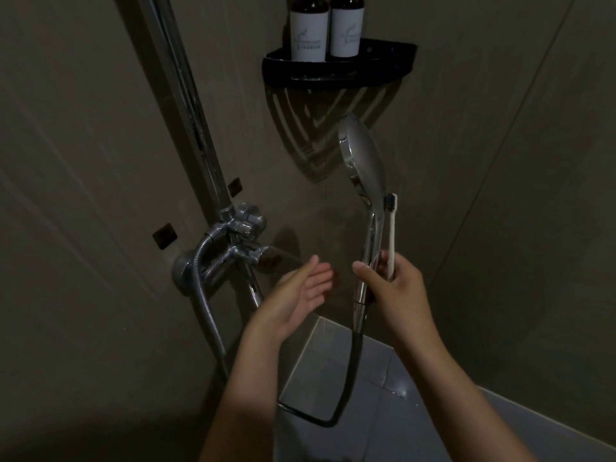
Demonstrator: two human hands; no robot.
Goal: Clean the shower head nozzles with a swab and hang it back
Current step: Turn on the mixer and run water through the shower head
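— Where's the shower head on your feed?

— I see the shower head upright in my right hand, with its spray face turned left toward the wall fittings, so I get it nearly edge on. The fingers are curled round the chrome handle low down, thumb across the front. The head itself stands well above them.

— And the cleaning tool?

— It's a white toothbrush, pinched against the handle's right side in that same grip. The bristles point up, level with the neck of the head.

— Left hand?

— My left hand is open and blurred, fingers straight and together, holding nothing. It sits between the mixer valve and the handle. I can't tell whether it touches the valve's knob.

— Anything else?

— A dark hose loops down from the handle's base over the floor tiles. Above, a black corner shelf carries 2 labelled bottles. A chrome riser pipe climbs from the valve.
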